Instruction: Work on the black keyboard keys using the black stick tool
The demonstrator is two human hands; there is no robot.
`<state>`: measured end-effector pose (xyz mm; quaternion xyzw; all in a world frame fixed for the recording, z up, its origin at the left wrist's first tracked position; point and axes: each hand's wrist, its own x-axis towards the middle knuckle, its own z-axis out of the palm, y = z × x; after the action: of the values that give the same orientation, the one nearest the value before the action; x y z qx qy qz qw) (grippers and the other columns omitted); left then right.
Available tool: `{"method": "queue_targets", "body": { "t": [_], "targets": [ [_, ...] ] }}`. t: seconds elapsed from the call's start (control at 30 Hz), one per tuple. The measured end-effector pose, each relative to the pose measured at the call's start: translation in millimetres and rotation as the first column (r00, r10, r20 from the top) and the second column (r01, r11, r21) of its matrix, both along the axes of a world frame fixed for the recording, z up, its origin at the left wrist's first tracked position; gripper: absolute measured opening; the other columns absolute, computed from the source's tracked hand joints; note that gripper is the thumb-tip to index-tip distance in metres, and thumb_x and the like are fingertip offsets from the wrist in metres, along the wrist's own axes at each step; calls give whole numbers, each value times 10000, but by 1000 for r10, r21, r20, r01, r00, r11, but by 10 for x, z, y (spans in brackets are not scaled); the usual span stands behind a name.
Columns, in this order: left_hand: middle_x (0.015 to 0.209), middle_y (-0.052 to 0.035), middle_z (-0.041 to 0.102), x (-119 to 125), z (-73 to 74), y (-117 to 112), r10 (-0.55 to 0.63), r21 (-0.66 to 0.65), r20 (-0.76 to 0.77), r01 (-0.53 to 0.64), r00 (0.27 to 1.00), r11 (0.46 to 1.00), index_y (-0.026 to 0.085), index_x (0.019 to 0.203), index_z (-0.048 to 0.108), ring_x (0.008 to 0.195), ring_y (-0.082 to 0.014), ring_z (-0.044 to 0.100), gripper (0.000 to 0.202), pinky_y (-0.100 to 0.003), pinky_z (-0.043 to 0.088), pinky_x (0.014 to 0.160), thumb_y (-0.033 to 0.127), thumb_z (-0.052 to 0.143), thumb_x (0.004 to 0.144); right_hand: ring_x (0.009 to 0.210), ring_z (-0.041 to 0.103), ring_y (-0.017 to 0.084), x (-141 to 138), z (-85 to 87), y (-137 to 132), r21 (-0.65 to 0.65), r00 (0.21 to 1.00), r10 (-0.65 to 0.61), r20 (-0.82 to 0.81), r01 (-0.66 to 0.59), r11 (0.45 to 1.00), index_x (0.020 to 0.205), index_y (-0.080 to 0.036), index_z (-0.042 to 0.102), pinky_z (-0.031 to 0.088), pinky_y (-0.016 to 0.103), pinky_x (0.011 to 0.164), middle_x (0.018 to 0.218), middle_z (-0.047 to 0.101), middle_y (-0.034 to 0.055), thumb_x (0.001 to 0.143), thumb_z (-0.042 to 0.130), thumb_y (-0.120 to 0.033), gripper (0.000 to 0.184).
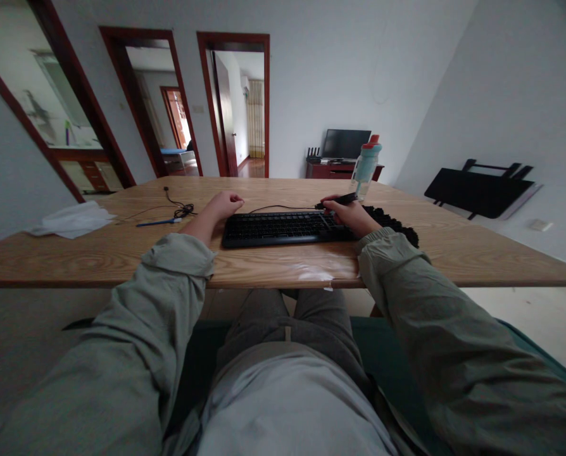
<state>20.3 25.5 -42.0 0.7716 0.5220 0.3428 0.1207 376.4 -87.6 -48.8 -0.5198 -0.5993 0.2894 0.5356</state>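
A black keyboard (278, 228) lies on the wooden table (273, 263) in front of me. My left hand (222, 206) rests on the table just off the keyboard's left far corner, fingers curled into a loose fist with nothing visible in it. My right hand (349, 214) sits over the keyboard's right end, fingers closed round a slim black object (340, 200) that points left. A thin black cable (283, 207) runs along the keyboard's far edge toward that object.
A teal water bottle (366, 168) with a red cap stands behind my right hand. A dark knitted cloth (392, 223) lies right of the keyboard. A blue pen (158, 222), a coiled black cable (182, 209) and white paper (71, 220) lie to the left.
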Motion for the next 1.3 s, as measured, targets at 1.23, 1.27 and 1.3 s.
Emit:
{"method": "queue_targets", "body": {
  "t": [1.23,1.27,1.3],
  "targets": [
    [856,-72,749,-18,-47,69,-6,-53,-30,5,1000,999,169,842,757,790,-223,645,264,-301,482,738,393,687,723,508,473,101,91,-89,56,42,955,69,287,-85,996,822,-192,669,350,209,434,591,560,-31,772,620,-342,166],
    [857,-73,749,-22,-52,76,-14,-53,-22,12,1000,999,170,837,755,796,-223,645,261,-301,483,745,394,688,720,517,478,102,94,-91,55,45,952,73,296,-90,995,815,-192,666,353,208,441,591,563,-30,775,616,-340,162],
    [856,-73,749,-24,-57,82,-19,-51,-16,18,1000,999,171,833,754,800,-223,646,258,-302,484,751,394,688,719,524,482,103,99,-95,57,47,950,78,302,-96,994,808,-192,662,355,206,447,589,564,-29,779,613,-337,156]
  ]
}}
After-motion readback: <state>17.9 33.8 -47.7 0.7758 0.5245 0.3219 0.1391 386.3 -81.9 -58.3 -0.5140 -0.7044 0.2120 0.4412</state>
